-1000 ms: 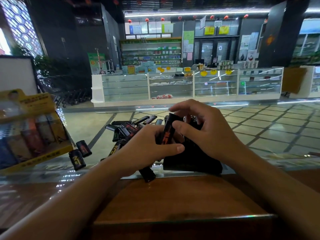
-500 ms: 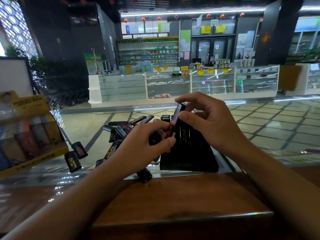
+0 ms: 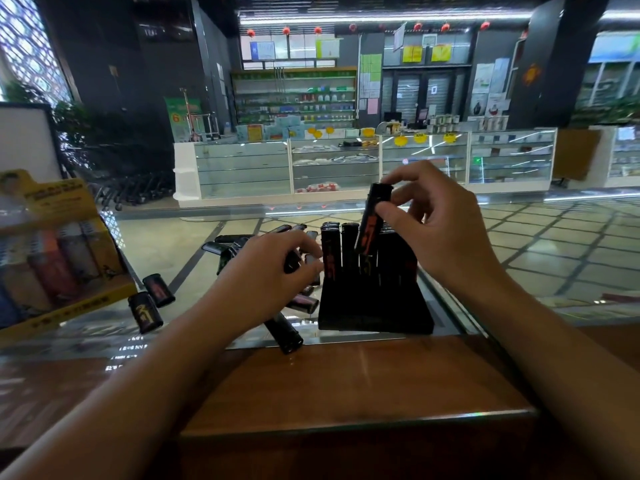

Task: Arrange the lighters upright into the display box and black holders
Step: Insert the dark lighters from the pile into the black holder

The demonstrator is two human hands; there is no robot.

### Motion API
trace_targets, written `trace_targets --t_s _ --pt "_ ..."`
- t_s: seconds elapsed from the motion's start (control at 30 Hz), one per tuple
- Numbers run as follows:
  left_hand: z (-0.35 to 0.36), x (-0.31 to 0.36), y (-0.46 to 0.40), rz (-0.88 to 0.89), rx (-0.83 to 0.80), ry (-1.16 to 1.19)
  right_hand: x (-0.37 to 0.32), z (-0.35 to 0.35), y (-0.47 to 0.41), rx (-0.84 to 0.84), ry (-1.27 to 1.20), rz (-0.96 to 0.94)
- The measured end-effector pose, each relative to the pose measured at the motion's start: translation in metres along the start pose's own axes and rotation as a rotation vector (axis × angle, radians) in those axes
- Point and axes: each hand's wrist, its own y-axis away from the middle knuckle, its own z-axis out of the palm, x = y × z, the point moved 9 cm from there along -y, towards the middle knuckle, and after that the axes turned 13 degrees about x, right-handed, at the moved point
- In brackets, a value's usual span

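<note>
1. The right hand point(image 3: 446, 233) pinches a black lighter point(image 3: 372, 220) with red print between thumb and fingertips, gripping near its top end.
2. That lighter's long axis is nearly upright, its top tilted slightly to the right; its lower end sits among the lighters already in the black holder point(image 3: 375, 306), directly below the hand.
3. The holder stands on the glass worktop point(image 3: 173, 258), just beneath and a little left of the right hand. The standing lighters point(image 3: 332, 251) in it point straight up, side by side in a row.
4. The left hand point(image 3: 273, 271) rests palm down, fingers curled over a pile of loose lighters point(image 3: 235, 244) lying flat; whether it is actually gripping one I cannot tell.
5. One loose lighter point(image 3: 285, 332) lies just below the left hand, its long axis slanting toward the near edge of the glass.
6. Two more lighters point(image 3: 152, 304) lie on their sides left of the left hand, near a yellow display box point(image 3: 65, 306) holding coloured lighters upright.
</note>
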Motion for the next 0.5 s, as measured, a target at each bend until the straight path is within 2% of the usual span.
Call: trace_targets --t_s 0.23,0.5 --pt "0.021 -0.005 0.009 0.039 -0.234 -0.172 0.0 0.012 0.007 -0.037 0.104 -0.07" --pt "0.019 -0.004 0.013 0.039 -0.279 -0.125 -0.022 0.046 0.022 -0.157 0.333 -0.351"
